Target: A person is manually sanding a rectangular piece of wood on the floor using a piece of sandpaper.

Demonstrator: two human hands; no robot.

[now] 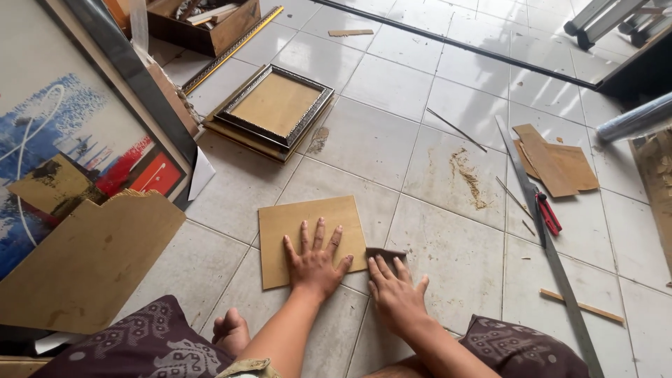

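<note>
Two hands at a small board on the tiled floor

At lower centre of the frame the left hand (315, 260) lies flat on the square brown board (301, 227), fingers spread apart and pointing up-frame, pinning its lower right part to the tiled floor (448, 266). The right hand (395, 290) sits just beside it to the right, fingers together and pressed down on a small dark sanding block (385, 255) that touches the board's right edge. That edge runs up-frame, so the block lies directly beside the board, nearest the right hand. A framed panel (276, 105) lies further up-frame; a long metal ruler (542, 238) and a red cutter (548, 213) lie at right.
</note>
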